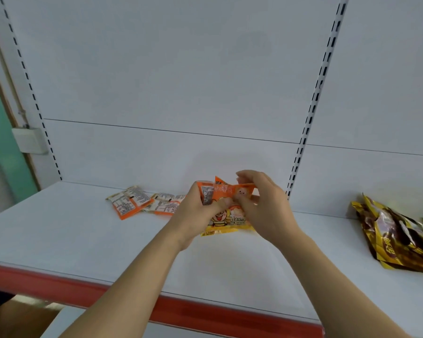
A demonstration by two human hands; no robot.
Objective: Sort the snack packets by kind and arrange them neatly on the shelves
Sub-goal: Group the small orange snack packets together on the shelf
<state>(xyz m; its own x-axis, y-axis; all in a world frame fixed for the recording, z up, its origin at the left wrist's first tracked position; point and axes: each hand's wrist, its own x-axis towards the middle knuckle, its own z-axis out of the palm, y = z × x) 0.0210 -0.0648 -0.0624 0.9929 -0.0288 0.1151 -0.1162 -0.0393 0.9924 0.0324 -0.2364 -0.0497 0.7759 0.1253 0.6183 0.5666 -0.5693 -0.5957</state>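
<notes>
Orange snack packets [226, 208] sit bunched between both hands at the centre of the frame, held just above the white shelf [83, 240]. At least two overlap: one shows its printed back with a barcode on the left, and another shows a cartoon face on its front; how many are in the bundle cannot be told. The left hand [197, 215] curls round the left side of the bundle, thumb across the front. The right hand [261, 203] pinches the upper right corner of a packet between fingertips and thumb. That two-handed hold looks meant to square the packets up or turn one so they face the same way before being set down, though this is only a judgement.

Left of the hands, toward the back of the shelf, two more orange packets [144, 202] lie flat, backs up, slightly overlapping; they appear to be the same kind, so the held ones probably belong beside them. Well apart, at the right edge of the frame, a loose heap of gold and brown packets [398, 237] lies on the same shelf, seemingly a different kind kept to its own side. A green corner shows behind that heap, too small to identify.

A red strip [156, 311] runs along the shelf's front edge, and slotted uprights [315, 98] divide the white back panel.
</notes>
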